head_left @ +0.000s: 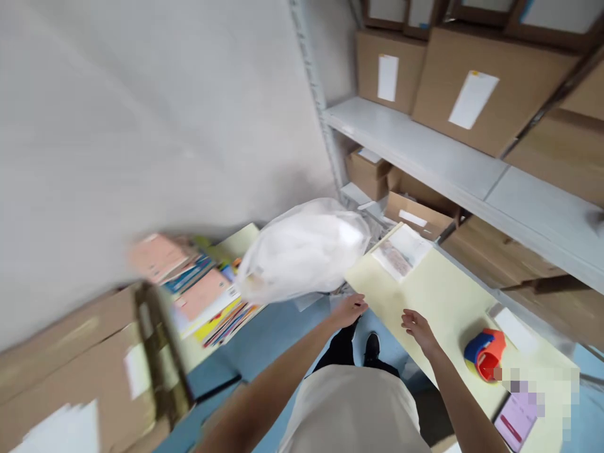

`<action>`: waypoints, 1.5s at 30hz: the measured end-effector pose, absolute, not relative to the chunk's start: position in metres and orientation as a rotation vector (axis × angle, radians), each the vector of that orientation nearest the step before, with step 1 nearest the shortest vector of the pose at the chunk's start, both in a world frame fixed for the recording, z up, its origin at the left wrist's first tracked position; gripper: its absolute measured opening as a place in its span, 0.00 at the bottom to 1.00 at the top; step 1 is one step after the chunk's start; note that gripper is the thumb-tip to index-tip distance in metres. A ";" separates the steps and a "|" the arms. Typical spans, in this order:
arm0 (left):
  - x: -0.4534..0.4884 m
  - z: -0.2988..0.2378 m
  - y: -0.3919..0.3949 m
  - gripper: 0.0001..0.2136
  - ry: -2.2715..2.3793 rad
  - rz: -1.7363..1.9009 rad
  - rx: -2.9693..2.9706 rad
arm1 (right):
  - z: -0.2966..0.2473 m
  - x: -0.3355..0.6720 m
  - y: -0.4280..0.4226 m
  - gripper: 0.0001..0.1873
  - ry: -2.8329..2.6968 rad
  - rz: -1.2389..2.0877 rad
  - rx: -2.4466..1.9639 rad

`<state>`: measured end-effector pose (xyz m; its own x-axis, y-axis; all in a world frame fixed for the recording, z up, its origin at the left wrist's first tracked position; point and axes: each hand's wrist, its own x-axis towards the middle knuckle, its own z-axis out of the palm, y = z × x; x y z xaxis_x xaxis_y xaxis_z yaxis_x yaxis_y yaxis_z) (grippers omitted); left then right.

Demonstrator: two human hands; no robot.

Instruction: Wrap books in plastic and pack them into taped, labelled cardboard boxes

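Observation:
A white translucent plastic bag (304, 251), bulging, sits in the air or on a pile just past my hands, blurred by motion. My left hand (350, 309) is stretched toward its lower edge with fingers loosely curled, holding nothing that I can see. My right hand (418, 327) hovers over the near edge of the pale yellow table (438, 296), fingers bent and apart, empty. A flat clear packet with printed paper (401, 251) lies at the table's far end, close to the bag.
A red and blue tape dispenser (486, 355) and a pink sheet (516, 418) lie on the table at right. Grey shelving (425, 148) holds labelled cardboard boxes (476, 94). Colourful books (207, 292) and a cardboard box (80, 371) stand at left. My shoes show on the blue floor (278, 333).

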<state>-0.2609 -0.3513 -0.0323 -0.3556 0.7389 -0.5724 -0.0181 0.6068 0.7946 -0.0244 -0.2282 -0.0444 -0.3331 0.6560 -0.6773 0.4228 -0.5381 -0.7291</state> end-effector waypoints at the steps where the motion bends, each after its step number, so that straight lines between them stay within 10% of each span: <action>1: -0.258 -0.028 -0.369 0.21 1.784 0.903 0.567 | -0.047 -0.028 -0.232 0.26 -1.456 2.021 -1.688; 15: -0.268 0.004 -0.609 0.28 2.089 1.286 0.046 | -0.046 -0.164 -0.337 0.35 -2.303 2.237 -1.028; 28: -0.294 -0.024 -0.848 0.16 2.062 1.897 -0.874 | -0.042 -0.316 -0.587 0.18 -2.913 2.312 -0.347; 45: -0.364 -0.050 -0.897 0.12 1.398 2.246 -1.784 | -0.098 -0.538 -0.697 0.20 -2.897 2.086 -0.409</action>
<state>-0.3639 -0.8970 -0.0505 -0.3740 -0.5243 -0.7650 -0.4553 -0.6148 0.6440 -0.5377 -0.6967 -0.0979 -0.8750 -0.0790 -0.4776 0.4279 0.3354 -0.8393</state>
